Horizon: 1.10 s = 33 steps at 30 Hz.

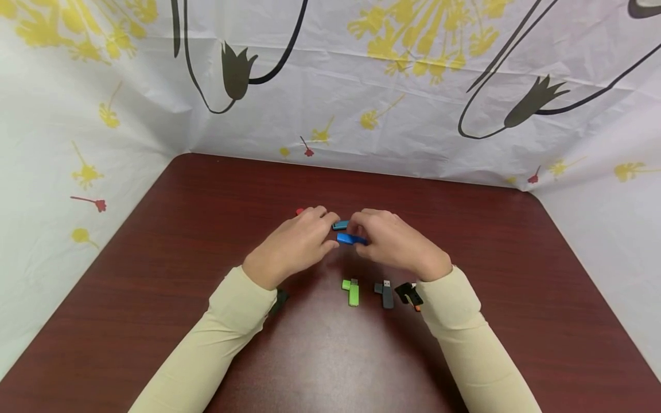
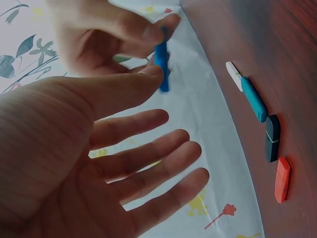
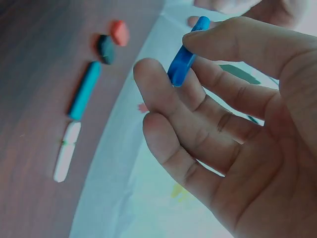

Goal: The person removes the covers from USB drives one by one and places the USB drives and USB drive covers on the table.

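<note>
My right hand pinches a blue USB flash drive between thumb and fingers above the table. In the right wrist view the blue flash drive stands tilted under the thumb. My left hand hovers beside it, fingers spread and nearly straight in the left wrist view. The left thumb tip is close to the drive's end; whether they touch I cannot tell. Behind the hands lies a teal flash drive, in line with a white one, a black one and a red one.
On the dark red table, nearer me, lie a green flash drive, a grey one and a black piece with orange. A dark object is partly hidden by the left sleeve. Patterned white sheeting encloses the table.
</note>
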Each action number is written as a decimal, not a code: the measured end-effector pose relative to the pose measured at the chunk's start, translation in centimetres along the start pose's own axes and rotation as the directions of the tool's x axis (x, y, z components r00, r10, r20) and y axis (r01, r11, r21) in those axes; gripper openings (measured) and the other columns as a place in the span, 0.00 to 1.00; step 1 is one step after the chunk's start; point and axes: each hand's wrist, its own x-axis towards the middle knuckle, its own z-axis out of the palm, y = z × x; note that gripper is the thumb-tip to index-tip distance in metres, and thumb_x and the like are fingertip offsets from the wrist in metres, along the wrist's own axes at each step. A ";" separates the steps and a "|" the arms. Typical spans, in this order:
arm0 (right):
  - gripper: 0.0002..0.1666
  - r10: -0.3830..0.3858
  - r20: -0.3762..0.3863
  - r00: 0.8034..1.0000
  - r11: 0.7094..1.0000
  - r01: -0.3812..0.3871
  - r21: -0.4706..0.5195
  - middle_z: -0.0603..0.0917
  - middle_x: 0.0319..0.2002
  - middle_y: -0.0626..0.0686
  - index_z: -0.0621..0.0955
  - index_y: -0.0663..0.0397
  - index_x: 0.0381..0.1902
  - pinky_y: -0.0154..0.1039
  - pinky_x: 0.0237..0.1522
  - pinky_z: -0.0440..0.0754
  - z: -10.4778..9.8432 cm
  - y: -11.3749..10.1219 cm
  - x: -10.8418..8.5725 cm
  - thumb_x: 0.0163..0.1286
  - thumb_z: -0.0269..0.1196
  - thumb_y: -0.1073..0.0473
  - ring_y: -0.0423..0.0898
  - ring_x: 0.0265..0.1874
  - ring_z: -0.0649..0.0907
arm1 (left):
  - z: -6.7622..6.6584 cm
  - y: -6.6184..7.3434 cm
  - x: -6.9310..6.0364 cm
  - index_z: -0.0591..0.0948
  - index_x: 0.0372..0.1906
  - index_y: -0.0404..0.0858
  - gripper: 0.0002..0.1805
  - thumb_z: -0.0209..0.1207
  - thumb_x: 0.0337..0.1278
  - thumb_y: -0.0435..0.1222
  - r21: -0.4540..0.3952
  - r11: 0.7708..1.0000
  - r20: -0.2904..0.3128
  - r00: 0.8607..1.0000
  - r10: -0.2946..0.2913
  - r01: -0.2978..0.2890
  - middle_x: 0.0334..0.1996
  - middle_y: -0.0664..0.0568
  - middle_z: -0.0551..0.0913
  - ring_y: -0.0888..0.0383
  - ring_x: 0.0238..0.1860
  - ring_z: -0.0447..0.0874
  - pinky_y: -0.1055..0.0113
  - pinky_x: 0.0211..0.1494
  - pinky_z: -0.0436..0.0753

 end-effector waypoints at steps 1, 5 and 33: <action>0.09 -0.005 -0.012 1.000 1.000 0.005 0.000 0.83 0.36 0.49 0.86 0.55 0.43 0.39 0.37 0.81 -0.2 -0.3 0.1 0.66 0.75 0.66 0.43 0.32 0.79 | 0.0 0.0 0.0 0.80 0.68 0.36 0.24 0.66 0.76 0.43 0.001 1.000 -0.004 1.000 0.011 -0.011 0.52 0.45 0.81 0.52 0.51 0.79 0.60 0.51 0.88; 0.09 -0.036 -0.054 0.998 0.999 0.036 -0.010 0.83 0.36 0.49 0.86 0.55 0.41 0.39 0.38 0.81 -0.7 -1.2 0.5 0.66 0.75 0.67 0.43 0.31 0.79 | -0.2 0.0 0.0 0.84 0.61 0.35 0.19 0.68 0.75 0.42 0.013 0.998 -0.059 0.996 0.062 -0.062 0.48 0.47 0.82 0.52 0.47 0.79 0.62 0.48 0.87; 0.11 -0.049 -0.194 0.980 0.997 0.060 0.051 0.86 0.45 0.52 0.87 0.58 0.48 0.43 0.45 0.87 -1.2 -1.8 0.9 0.69 0.73 0.69 0.52 0.43 0.88 | -1.2 -0.8 -0.4 0.88 0.52 0.32 0.12 0.70 0.70 0.35 0.028 0.990 -0.300 0.944 0.138 -0.136 0.43 0.45 0.85 0.53 0.42 0.84 0.63 0.51 0.89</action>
